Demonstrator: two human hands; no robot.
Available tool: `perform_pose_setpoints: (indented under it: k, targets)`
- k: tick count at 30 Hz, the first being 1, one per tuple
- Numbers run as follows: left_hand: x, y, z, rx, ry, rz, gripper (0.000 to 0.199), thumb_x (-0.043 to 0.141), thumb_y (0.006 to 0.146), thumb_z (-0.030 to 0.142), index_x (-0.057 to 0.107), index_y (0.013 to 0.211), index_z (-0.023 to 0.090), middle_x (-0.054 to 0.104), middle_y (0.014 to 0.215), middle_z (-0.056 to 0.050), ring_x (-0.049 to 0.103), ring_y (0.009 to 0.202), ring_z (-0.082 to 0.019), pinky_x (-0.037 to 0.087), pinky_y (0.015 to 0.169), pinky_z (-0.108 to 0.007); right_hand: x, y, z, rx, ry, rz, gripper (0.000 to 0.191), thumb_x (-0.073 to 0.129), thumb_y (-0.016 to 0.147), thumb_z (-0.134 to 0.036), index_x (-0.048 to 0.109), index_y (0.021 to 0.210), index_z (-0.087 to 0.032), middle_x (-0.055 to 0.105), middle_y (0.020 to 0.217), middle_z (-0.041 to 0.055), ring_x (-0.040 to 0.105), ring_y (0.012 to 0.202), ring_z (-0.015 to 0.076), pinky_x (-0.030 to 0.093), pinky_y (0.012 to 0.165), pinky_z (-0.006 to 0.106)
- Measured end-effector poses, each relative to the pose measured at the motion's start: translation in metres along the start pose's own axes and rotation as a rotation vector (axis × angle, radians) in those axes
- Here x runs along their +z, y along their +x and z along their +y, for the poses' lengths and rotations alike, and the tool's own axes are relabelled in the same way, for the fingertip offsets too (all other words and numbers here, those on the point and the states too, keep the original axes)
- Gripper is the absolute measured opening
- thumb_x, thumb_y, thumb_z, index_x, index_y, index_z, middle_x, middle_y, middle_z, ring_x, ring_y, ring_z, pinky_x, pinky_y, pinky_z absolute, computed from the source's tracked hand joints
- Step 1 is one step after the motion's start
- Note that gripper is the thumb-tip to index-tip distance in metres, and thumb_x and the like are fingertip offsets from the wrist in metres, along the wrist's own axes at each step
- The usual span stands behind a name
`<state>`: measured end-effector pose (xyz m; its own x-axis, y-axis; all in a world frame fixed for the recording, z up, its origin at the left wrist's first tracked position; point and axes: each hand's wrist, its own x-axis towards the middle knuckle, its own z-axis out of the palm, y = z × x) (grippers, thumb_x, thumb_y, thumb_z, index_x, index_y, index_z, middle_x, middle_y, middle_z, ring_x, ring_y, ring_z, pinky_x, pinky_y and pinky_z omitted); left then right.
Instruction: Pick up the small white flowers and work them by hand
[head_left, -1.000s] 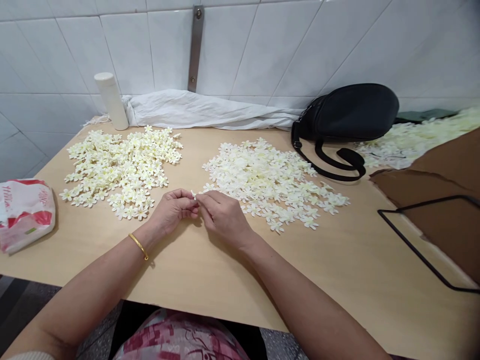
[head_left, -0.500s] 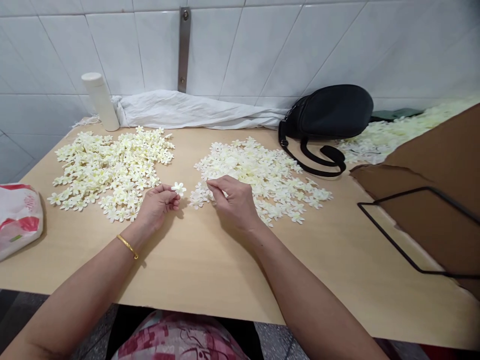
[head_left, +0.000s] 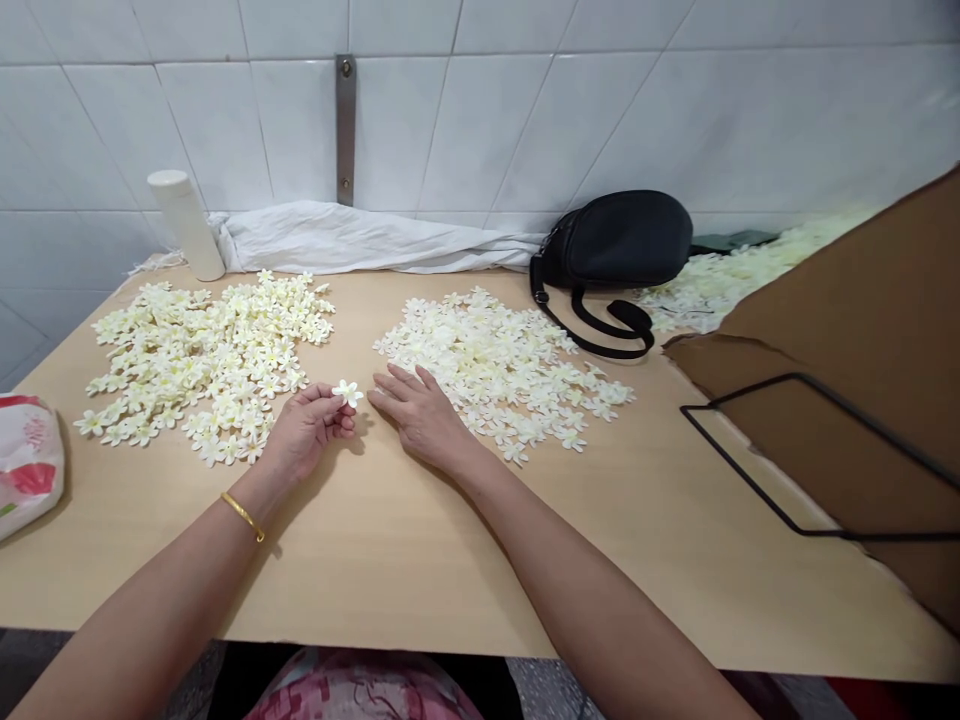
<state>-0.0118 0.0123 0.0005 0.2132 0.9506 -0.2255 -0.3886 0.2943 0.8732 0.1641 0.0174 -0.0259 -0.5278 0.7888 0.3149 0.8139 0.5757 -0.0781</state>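
Between thumb and fingers, my left hand (head_left: 306,428) pinches a small cream artificial flower (head_left: 348,393) just above the table. My right hand (head_left: 421,412) lies palm down with its fingers stretched out, at the near left edge of a pile of loose white flower petals (head_left: 495,360). Whatever is under its fingertips is hidden. Left of my left hand spreads a second pile of cream flowers with yellow centres (head_left: 217,350).
A white bottle (head_left: 187,230) and a rolled white cloth (head_left: 360,240) stand along the tiled wall. Behind the right pile is a black bag (head_left: 626,240) with its strap. Brown cardboard (head_left: 847,340) and a black wire frame (head_left: 750,480) occupy the right; a tissue packet (head_left: 28,465) the left.
My right hand has gone from a pinch to stretched, flattened fingers and shifted left, nearer my left hand. The left hand keeps its hold on the flower. The whole view has shifted slightly.
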Motion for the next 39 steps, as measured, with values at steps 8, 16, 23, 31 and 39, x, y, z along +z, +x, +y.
perform_pose_setpoints:
  k: [8,16,23,31,39]
  targets:
    - [0.002,-0.001,0.001,0.013,0.033,0.010,0.013,0.064,0.062,0.013,0.051,0.065,0.012,0.061,0.058,-0.003,0.055,0.048,-0.009,0.044,0.051,-0.021,-0.005,0.004,-0.001,0.106,0.002,0.408,0.039,0.044,0.077,-0.009,0.055,0.114,-0.016,0.049,0.121,0.0151,0.038,0.116,0.0260,0.032,0.095,0.044]
    - [0.008,-0.004,-0.007,0.040,0.076,0.020,0.011,0.061,0.064,0.011,0.050,0.065,0.013,0.058,0.054,-0.001,0.052,0.044,-0.008,0.042,0.048,-0.020,-0.014,-0.004,-0.025,-0.152,0.295,0.576,0.019,0.045,0.083,-0.017,0.060,0.095,-0.016,0.062,0.083,0.0084,0.054,0.079,0.0185,0.045,0.073,0.033]
    - [0.012,-0.006,-0.003,0.083,0.138,-0.065,0.007,0.061,0.064,0.012,0.054,0.065,0.012,0.057,0.052,-0.001,0.051,0.044,-0.008,0.042,0.046,-0.021,-0.004,-0.004,-0.032,0.005,0.487,0.463,0.023,0.041,0.085,-0.017,0.061,0.095,-0.017,0.066,0.081,0.0073,0.058,0.077,0.0170,0.047,0.073,0.031]
    - [0.014,-0.005,-0.006,0.074,0.124,-0.156,0.014,0.068,0.063,0.018,0.056,0.068,0.012,0.058,0.055,-0.001,0.051,0.047,-0.008,0.042,0.047,-0.020,-0.009,-0.003,-0.029,0.246,0.935,0.435,0.012,0.049,0.077,-0.021,0.060,0.078,-0.017,0.063,0.076,0.0021,0.058,0.072,0.0133,0.046,0.069,0.027]
    - [0.007,-0.003,-0.009,-0.008,0.090,-0.148,0.021,0.065,0.068,0.029,0.060,0.071,0.009,0.061,0.061,-0.005,0.056,0.050,-0.010,0.047,0.051,-0.024,-0.008,-0.005,-0.027,0.337,0.789,0.364,0.013,0.047,0.078,-0.022,0.054,0.069,-0.017,0.055,0.062,-0.0011,0.049,0.059,0.0115,0.039,0.057,0.024]
